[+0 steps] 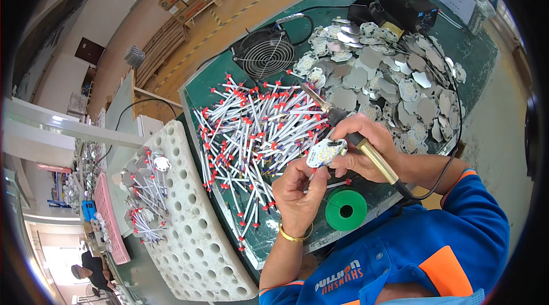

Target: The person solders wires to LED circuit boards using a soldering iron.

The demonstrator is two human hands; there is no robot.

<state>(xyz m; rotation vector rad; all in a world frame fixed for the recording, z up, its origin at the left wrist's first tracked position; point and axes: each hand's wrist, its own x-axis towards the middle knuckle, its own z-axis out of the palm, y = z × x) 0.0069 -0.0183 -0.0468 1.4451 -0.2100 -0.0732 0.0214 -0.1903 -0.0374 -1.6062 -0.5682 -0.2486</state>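
Observation:
In front of my chest, my right hand is closed round a soldering iron, its metal tip pointing up and left. The same hand's thumb and fingers also grip the right end of a small white LED board. Just below that board, my left hand is closed in a pinch. A bit of red shows between its finger and thumb, apparently the collar of a wire lead, mostly hidden. Beyond the hands lies a heap of white wire leads with red collars. Near my wrists rests a green spool.
Many LED boards and metal plates are piled at the right. Behind stand a black fan and a black box. The iron's cord loops along the right. Leftward, a white perforated tray holds boards with wires. A person is far left.

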